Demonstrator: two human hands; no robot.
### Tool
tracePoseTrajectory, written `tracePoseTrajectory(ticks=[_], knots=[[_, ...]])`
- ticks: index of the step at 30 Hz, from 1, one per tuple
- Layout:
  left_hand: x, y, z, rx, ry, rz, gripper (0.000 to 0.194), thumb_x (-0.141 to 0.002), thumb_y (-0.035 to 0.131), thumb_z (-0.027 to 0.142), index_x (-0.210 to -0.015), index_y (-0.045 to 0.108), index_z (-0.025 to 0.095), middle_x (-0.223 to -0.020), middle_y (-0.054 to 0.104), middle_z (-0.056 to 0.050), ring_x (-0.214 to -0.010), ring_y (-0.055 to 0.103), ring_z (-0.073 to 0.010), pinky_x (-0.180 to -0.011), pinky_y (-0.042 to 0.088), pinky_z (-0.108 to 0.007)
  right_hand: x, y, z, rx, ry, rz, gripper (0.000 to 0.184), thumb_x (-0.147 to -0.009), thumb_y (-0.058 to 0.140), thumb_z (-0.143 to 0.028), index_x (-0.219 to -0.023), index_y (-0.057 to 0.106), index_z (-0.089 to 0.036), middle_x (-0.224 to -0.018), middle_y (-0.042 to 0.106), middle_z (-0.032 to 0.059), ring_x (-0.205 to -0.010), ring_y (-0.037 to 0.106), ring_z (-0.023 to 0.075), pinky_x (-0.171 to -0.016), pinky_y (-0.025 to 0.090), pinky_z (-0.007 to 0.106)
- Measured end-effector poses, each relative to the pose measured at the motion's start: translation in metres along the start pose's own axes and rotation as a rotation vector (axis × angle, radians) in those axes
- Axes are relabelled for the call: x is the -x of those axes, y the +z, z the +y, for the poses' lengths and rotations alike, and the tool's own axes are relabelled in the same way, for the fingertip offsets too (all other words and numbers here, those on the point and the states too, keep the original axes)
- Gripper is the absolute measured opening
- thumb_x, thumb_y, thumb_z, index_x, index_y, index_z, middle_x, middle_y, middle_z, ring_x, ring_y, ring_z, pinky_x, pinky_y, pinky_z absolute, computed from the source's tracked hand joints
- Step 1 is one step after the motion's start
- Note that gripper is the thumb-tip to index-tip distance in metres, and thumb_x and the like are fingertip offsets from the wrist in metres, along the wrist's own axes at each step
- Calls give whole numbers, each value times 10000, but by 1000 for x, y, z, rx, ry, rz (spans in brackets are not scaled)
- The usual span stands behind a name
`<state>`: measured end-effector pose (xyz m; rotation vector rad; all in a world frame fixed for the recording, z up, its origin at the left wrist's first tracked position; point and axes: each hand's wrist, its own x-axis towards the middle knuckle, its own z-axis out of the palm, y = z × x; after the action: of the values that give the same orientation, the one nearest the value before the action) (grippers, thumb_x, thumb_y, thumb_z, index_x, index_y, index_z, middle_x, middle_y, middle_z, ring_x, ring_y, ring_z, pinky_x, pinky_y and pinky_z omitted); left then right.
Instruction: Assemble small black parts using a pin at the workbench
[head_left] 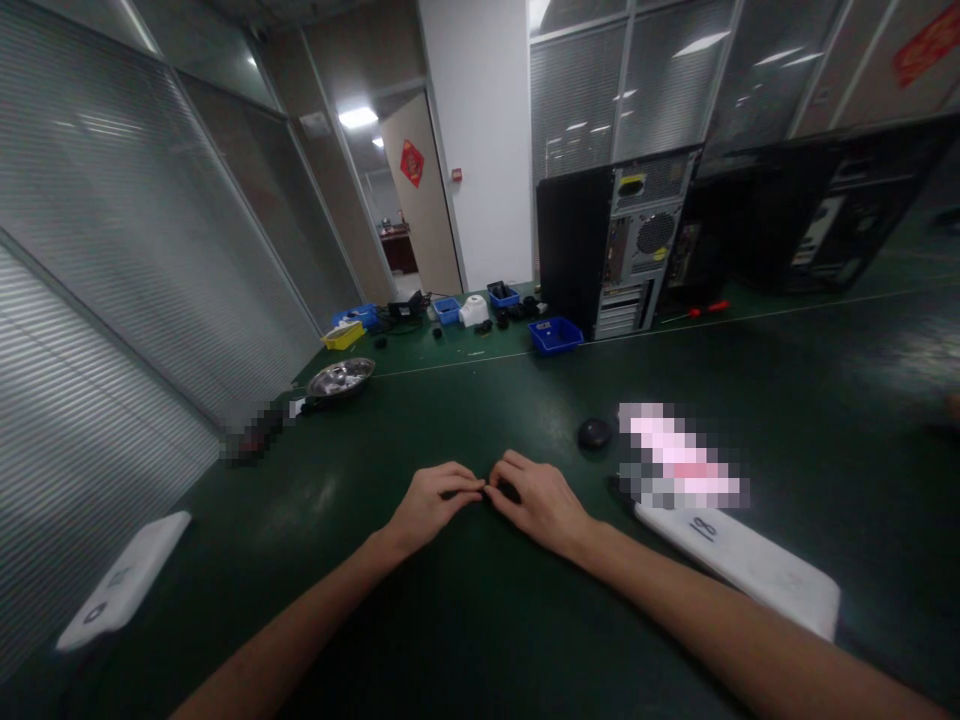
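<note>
My left hand (pixel 436 503) and my right hand (pixel 538 500) meet fingertip to fingertip over the middle of the green table (pixel 465 620). Thumb and fingers are pinched together on each side. Whatever sits between the tips, if anything, is too small to make out. A round black object (pixel 594 433), like a computer mouse, lies beyond my right hand and to its right. Beside my right forearm rests a white slab-shaped device (pixel 742 560) marked 18.
Another white device (pixel 126 580) lies at the left edge. Farther back are a metal dish (pixel 341 377), a yellow tray (pixel 343 335), a blue bin (pixel 555 335) and small parts. Computer towers (pixel 615 245) stand at the back right, near a red-handled screwdriver (pixel 709 309).
</note>
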<state>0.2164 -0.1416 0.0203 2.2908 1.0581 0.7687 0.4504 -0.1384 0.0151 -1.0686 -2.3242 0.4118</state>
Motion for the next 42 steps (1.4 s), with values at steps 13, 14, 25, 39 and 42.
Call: tracePoseTrajectory(ticks=[13, 14, 25, 39, 42], knots=[[0, -1, 7, -97, -52, -48, 399, -1007, 576, 241, -1397, 612, 319, -1178, 638, -46, -1049, 591, -190, -916, 509, -346, -2, -3, 2, 80, 110, 21, 180, -1036, 522, -366, -1009, 643, -236, -1010, 632, 7, -740, 590, 128, -631, 369, 270], [-1, -1, 9, -116, -45, -61, 400, -1016, 554, 238, -1404, 605, 320, -1182, 629, -50, -1057, 583, -195, -926, 505, -355, -2, -2, 2, 97, 123, 17, 173, -1033, 527, -359, -1003, 644, -234, -1005, 632, 9, -746, 594, 132, -630, 364, 271], [0, -9, 2, -178, -39, -84, 305, -999, 584, 214, -1283, 669, 286, -1182, 680, -27, -1107, 588, -190, -981, 487, -355, -1, -10, 0, 212, 238, -19, 157, -1002, 557, -349, -966, 662, -238, -994, 642, 24, -730, 611, 145, -597, 323, 280], [0, -41, -49, -278, -204, -11, 331, -1017, 531, 331, -1319, 650, 269, -1297, 680, -43, -1167, 636, -200, -1017, 508, -352, 0, -10, 3, 179, 281, -25, 181, -1017, 537, -372, -988, 655, -237, -1025, 647, 29, -763, 627, 150, -587, 343, 264], [22, -92, -95, -498, -487, 152, 357, -989, 537, 324, -1311, 672, 252, -1318, 681, -51, -1190, 639, -227, -1024, 504, -354, 1, -10, 3, 157, 268, -28, 183, -1016, 537, -369, -988, 657, -234, -1032, 649, 30, -756, 624, 145, -585, 356, 259]])
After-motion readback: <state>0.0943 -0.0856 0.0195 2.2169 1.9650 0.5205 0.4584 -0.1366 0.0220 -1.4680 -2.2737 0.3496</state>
